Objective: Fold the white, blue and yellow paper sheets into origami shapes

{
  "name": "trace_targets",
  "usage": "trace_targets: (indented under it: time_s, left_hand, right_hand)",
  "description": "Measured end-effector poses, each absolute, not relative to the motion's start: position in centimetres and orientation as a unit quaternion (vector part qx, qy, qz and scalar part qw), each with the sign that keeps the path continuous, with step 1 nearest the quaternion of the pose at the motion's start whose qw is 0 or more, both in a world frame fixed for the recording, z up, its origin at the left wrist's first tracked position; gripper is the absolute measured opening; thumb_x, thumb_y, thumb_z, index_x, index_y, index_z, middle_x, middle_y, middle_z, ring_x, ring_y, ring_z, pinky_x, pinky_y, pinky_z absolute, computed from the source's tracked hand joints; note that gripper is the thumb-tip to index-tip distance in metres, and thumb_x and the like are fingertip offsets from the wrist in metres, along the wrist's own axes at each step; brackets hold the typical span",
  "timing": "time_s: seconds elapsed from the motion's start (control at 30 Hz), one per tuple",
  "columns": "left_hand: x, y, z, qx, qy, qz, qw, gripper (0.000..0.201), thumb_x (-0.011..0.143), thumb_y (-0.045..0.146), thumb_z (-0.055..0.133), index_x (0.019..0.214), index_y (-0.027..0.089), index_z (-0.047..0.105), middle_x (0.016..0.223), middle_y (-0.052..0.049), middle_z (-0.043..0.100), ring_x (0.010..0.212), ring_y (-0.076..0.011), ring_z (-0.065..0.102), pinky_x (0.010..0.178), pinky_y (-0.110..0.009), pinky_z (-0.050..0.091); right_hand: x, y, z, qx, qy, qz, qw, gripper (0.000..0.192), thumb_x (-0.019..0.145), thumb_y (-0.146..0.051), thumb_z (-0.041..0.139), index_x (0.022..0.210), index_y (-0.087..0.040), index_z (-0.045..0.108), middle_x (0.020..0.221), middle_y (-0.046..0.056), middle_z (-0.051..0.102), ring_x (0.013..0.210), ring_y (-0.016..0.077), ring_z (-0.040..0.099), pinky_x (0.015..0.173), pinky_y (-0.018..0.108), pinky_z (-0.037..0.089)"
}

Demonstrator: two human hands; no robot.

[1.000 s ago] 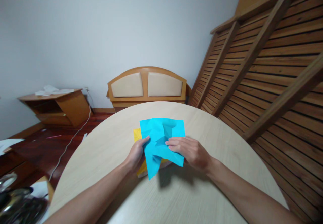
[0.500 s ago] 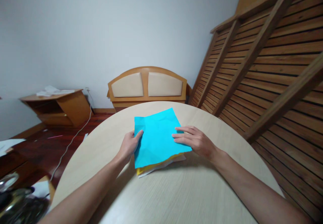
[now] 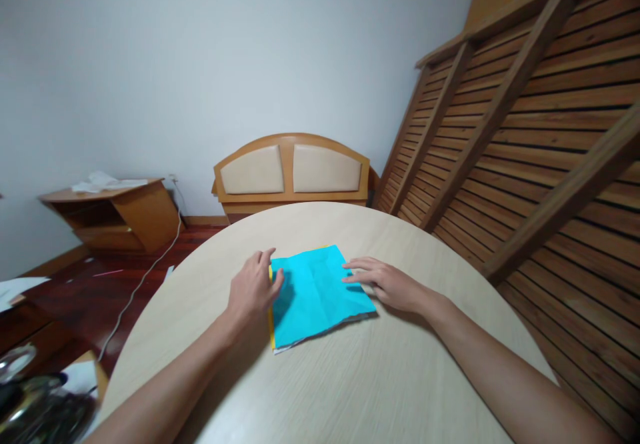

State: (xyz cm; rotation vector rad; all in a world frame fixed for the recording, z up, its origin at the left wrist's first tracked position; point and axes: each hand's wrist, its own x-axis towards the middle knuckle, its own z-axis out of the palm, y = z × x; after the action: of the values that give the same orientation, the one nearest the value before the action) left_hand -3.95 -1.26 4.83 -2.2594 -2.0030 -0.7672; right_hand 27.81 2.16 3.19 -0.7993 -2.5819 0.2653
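Observation:
A bright blue sheet of paper (image 3: 315, 297) lies on a round pale wooden table (image 3: 380, 384), on top of a yellow sheet (image 3: 272, 327) and a white sheet (image 3: 281, 350) that show only at the edges. The blue paper is creased and its near edge is uneven. At its left edge is my left hand (image 3: 253, 284), thumb and fingers apart, gripping nothing. Over the right edge my right hand (image 3: 387, 283) hovers with fingers stretched out, casting a shadow on the sheet; whether a fingertip touches it I cannot tell.
Past the table stands a headboard (image 3: 291, 197) with cream panels. A slatted wooden frame (image 3: 500, 131) leans along the right. On the left are a low cabinet (image 3: 145, 217) with papers on top, a white cable (image 3: 147, 274) on the floor, and shiny metal items (image 3: 30, 391) near the corner.
The blue paper has come down from my hands and lies flat on the stack. My left hand has let go of it, its fingers now apart; my right hand stays near the right edge.

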Motion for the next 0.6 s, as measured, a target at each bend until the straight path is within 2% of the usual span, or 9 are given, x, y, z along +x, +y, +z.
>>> trace_targets:
  time_s: [0.07,0.13,0.23,0.33,0.5,0.6]
  left_hand:
    - [-2.4,-2.1,5.0,-0.781,-0.563,-0.272,0.002,0.049,0.095,0.04,0.046,0.138,0.016,0.053,0.134,-0.018,0.056,0.121,-0.0324,0.055,0.1,-0.043,0.044]
    - [-0.4,-3.1,4.7,-0.845,-0.461,-0.267,-0.052,0.054,0.095,0.044,0.05,0.144,0.022,0.048,0.15,-0.015,0.044,0.134,-0.0326,0.045,0.11,-0.046,0.036]
    - [1.9,-4.3,3.4,-0.886,-0.381,-0.229,-0.129,0.071,0.085,0.054,0.064,0.149,0.031,0.042,0.16,-0.011,0.028,0.146,-0.0417,0.023,0.116,-0.06,0.022]
    - [2.2,-4.4,1.9,-0.882,-0.396,-0.195,-0.166,0.07,0.085,0.056,0.064,0.147,0.031,0.045,0.16,-0.012,0.028,0.145,-0.0457,0.024,0.114,-0.067,0.018]
    - [-1.3,-1.3,1.4,-0.879,-0.46,-0.072,-0.102,0.058,0.096,0.059,0.043,0.148,0.034,0.043,0.16,-0.008,0.03,0.147,-0.0412,0.019,0.115,-0.064,0.021]
    - [-4.7,1.7,2.0,-0.889,-0.456,-0.011,-0.048,0.055,0.099,0.053,0.037,0.15,0.031,0.04,0.16,-0.007,0.03,0.148,-0.0369,0.021,0.118,-0.059,0.021]
  right_hand:
    - [27.8,2.2,2.8,-0.328,-0.906,0.118,0.241,0.035,0.098,-0.021,0.05,0.129,-0.026,0.064,0.134,0.01,0.063,0.123,0.0243,0.058,0.105,0.047,0.046]
    - [27.5,2.1,2.3,-0.359,-0.887,0.129,0.262,0.035,0.101,-0.027,0.046,0.131,-0.023,0.063,0.131,0.011,0.065,0.121,0.0249,0.06,0.104,0.047,0.047]
    - [26.8,1.9,1.7,-0.365,-0.886,0.144,0.248,0.037,0.102,-0.033,0.042,0.133,-0.021,0.06,0.132,0.011,0.064,0.122,0.0245,0.059,0.104,0.046,0.046]
    - [26.5,1.7,1.5,-0.371,-0.887,0.152,0.227,0.042,0.103,-0.036,0.04,0.14,-0.02,0.053,0.139,0.012,0.059,0.127,0.0247,0.055,0.107,0.045,0.044]
    - [27.2,2.1,1.7,-0.43,-0.875,0.138,0.174,0.049,0.102,-0.044,0.036,0.142,-0.018,0.051,0.145,0.012,0.053,0.132,0.0263,0.049,0.113,0.044,0.037]
    - [27.6,2.4,1.7,-0.436,-0.878,0.126,0.152,0.051,0.102,-0.044,0.034,0.142,-0.018,0.051,0.146,0.011,0.052,0.134,0.0264,0.047,0.115,0.044,0.034]
